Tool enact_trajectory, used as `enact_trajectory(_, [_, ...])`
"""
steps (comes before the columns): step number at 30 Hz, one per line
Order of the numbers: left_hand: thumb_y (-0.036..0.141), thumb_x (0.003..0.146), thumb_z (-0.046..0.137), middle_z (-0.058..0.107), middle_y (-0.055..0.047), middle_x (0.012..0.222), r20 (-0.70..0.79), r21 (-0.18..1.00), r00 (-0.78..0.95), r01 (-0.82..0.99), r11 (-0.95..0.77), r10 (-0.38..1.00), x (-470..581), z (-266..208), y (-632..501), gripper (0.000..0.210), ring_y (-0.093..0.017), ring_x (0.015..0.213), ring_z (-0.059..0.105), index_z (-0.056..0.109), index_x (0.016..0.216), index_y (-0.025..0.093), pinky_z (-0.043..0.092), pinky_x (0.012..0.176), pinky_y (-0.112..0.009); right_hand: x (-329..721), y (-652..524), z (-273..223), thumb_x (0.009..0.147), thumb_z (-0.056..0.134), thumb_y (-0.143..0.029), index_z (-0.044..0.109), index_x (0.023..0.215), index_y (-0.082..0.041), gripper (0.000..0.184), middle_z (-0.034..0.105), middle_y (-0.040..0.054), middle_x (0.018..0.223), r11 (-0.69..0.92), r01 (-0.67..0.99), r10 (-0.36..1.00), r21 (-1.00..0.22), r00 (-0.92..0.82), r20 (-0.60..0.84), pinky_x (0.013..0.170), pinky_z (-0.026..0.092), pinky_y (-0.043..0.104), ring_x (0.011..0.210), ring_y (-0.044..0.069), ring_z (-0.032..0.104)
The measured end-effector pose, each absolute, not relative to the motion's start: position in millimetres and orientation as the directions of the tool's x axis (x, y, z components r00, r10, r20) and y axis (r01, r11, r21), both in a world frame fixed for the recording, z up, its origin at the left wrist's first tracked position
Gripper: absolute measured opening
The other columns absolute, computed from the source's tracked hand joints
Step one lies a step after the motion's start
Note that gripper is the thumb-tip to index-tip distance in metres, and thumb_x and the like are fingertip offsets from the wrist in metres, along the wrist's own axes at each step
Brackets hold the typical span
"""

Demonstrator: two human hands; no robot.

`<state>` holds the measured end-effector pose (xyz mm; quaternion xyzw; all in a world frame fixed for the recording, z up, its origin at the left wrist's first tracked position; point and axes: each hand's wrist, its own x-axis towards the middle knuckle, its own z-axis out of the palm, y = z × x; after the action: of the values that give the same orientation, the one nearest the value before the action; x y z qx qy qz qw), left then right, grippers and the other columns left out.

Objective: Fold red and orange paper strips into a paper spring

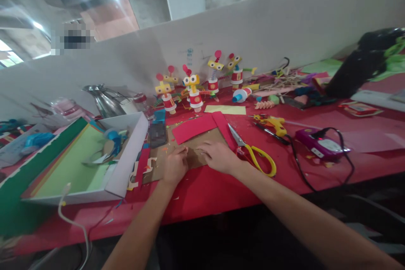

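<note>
My left hand (175,163) rests on a brown cardboard sheet (198,159), its fingers curled together; whatever is in them, if anything, is hidden. Just to its right, my right hand (218,156) lies low over the same sheet with its fingers stretched toward the left and nothing visible in them. Beyond both hands a red paper piece (198,128) lies across the cardboard. A red paper strip (224,128) runs along its right side. Scissors (253,149) with yellow handles lie right of my right hand, blades pointing away.
An open white box (126,156) with coloured paper stands at left, near a dark phone (158,134). Several paper-cup figures (195,99) stand by the wall. At right are a yellow glue gun (272,124), a purple power adapter (319,143) with a black cable, and a black bottle (351,67).
</note>
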<state>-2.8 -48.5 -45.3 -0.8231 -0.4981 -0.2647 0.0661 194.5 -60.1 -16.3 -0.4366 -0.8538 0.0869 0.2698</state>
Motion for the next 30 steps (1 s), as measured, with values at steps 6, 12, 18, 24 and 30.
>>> enact_trajectory(6, [0.011,0.075,0.048,0.067,-0.007,0.108,0.396,0.065,0.373,0.9,-0.431,0.839,-6.3,-40.5,-49.9,0.031,-0.02,0.095,0.061,0.07,0.096,0.018,0.047,0.086,-0.034,166.4,-33.2,-41.4,0.077,0.041,0.0,0.046,0.127,-0.019,0.054,0.057,0.0095,0.121,0.625,0.434,0.77,-0.648,-0.478,0.423,0.091,0.042,0.033,0.109,0.018,0.053])
enact_trajectory(12, [0.011,0.075,0.047,0.068,-0.007,0.104,0.405,0.053,0.383,0.897,-0.44,0.83,-5.1,-35.7,-51.6,0.033,-0.021,0.092,0.061,0.069,0.098,0.02,0.045,0.086,-0.035,165.8,-37.3,-51.2,0.078,0.04,-0.001,0.045,0.126,-0.02,0.052,0.057,0.0085,0.119,0.658,0.383,0.739,-0.648,-0.49,0.461,0.094,0.042,0.037,0.109,0.018,0.053])
enact_trajectory(18, [0.012,0.075,0.047,0.067,-0.011,0.095,0.412,-0.008,0.42,0.889,-0.457,0.809,-3.8,-32.6,-53.9,0.026,-0.023,0.089,0.059,0.069,0.088,0.017,0.044,0.082,-0.038,163.9,-39.4,-46.1,0.074,0.04,0.003,0.044,0.127,-0.02,0.058,0.053,0.0097,0.125,0.713,0.398,0.694,-0.578,-0.523,0.495,0.097,0.04,0.038,0.115,0.018,0.047])
enact_trajectory(24, [0.01,0.077,0.046,0.069,-0.008,0.091,0.431,-0.043,0.475,0.86,-0.508,0.767,-8.6,-33.8,-51.9,0.029,-0.021,0.086,0.06,0.069,0.093,0.019,0.044,0.081,-0.036,163.1,-41.0,-42.9,0.072,0.045,0.002,0.044,0.124,-0.018,0.056,0.056,0.0101,0.119,0.708,0.44,0.699,-0.553,-0.547,0.46,0.093,0.041,0.037,0.11,0.02,0.05])
enact_trajectory(30, [0.013,0.079,0.046,0.069,-0.009,0.088,0.44,-0.111,0.516,0.843,-0.526,0.735,-7.3,-35.2,-54.4,0.03,-0.022,0.084,0.061,0.069,0.097,0.019,0.044,0.078,-0.036,161.5,-42.5,-40.5,0.077,0.044,0.001,0.045,0.121,-0.019,0.048,0.057,0.0091,0.114,0.713,0.443,0.696,-0.543,-0.539,0.474,0.091,0.042,0.035,0.108,0.019,0.05])
